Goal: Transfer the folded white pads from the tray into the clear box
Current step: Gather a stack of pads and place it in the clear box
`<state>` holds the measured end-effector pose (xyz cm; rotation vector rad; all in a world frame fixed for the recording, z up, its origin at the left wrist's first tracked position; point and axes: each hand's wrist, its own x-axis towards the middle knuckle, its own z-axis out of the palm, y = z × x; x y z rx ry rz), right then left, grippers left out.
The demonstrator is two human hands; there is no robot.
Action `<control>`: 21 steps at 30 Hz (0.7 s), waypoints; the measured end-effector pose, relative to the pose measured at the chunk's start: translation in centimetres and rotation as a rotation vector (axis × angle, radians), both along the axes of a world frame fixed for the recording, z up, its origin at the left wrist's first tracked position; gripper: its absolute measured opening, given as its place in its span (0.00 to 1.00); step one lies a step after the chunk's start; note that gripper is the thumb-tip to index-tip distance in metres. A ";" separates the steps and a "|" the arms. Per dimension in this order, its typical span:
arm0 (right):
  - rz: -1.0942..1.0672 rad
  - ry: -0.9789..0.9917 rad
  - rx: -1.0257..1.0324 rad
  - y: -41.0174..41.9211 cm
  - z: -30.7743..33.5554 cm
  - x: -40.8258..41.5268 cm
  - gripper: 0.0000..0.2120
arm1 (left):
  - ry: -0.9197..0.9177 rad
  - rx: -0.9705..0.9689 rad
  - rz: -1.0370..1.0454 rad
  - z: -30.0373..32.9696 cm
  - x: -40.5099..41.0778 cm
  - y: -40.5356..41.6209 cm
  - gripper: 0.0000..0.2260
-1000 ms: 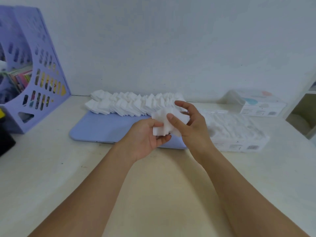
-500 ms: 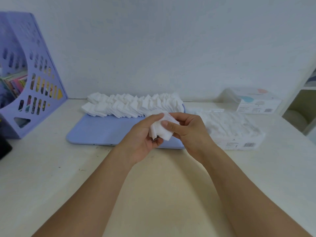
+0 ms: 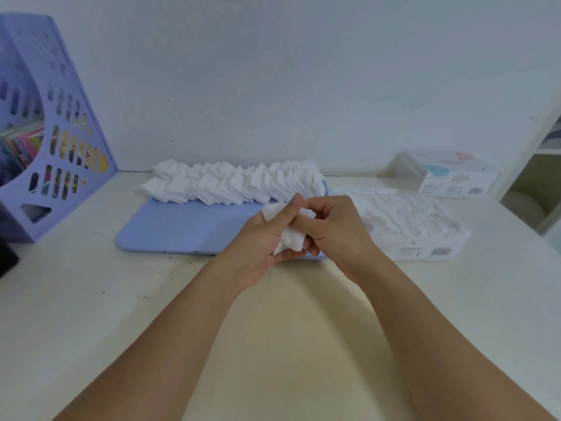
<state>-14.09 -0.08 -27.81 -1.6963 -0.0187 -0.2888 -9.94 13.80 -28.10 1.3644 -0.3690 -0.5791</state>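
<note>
Surface: pale desk (image 3: 76, 314) against a plain wall.
Your hands: left hand (image 3: 264, 241) and right hand (image 3: 337, 229) both pinch one small stack of pads (image 3: 290, 235).
Tray (image 3: 182, 229): at 11 o'clock, a row of folded pads (image 3: 236, 183) along its far edge.
Clear box (image 3: 419, 235): at 2 o'clock, pads inside.
Around: purple file rack (image 3: 51, 141) at 9 o'clock, printed carton (image 3: 455, 180) behind the box.

We are seeing two bare arms coming in from the bottom. We are wearing no sleeves here, so both arms are showing all the way down. Our left hand (image 3: 261, 238) and our right hand (image 3: 334, 226) are wearing no gloves, rings or watch, and our nails are looking short.
</note>
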 end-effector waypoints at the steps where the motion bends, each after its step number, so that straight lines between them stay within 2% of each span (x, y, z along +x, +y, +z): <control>1: 0.030 0.023 0.007 0.0 0.0 0.0 0.11 | 0.026 -0.008 -0.002 0.0 0.1 0.1 0.24; 3: 0.077 0.068 0.038 0.2 0.0 -0.1 0.16 | 0.112 -0.042 -0.014 0.1 0.4 0.3 0.22; 5: 0.061 0.067 0.072 0.3 0.2 -0.1 0.15 | 0.210 -0.098 -0.001 0.1 0.5 0.5 0.18; 7: -0.030 0.023 0.125 0.2 0.6 0.0 0.08 | 0.315 -0.189 0.040 0.2 0.7 0.6 0.16; 9: -0.167 -0.067 0.084 -0.2 0.7 0.0 0.13 | 0.378 -0.228 0.070 0.1 0.9 0.7 0.20; 11: -0.255 -0.137 -0.051 -0.7 0.7 0.0 0.16 | 0.334 -0.158 0.066 0.2 0.8 0.5 0.23; 14: -0.198 -0.117 -0.116 -0.1 0.7 -0.2 0.14 | 0.185 -0.043 0.017 0.1 0.3 0.1 0.23; 18: -0.145 -0.055 -0.169 0.7 0.2 -0.1 0.06 | 0.184 -0.044 -0.077 0.0 -0.6 -0.4 0.28; 21: -0.078 0.026 -0.164 1.0 0.4 -0.2 0.06 | 0.213 -0.055 -0.093 -0.1 -0.7 -0.5 0.27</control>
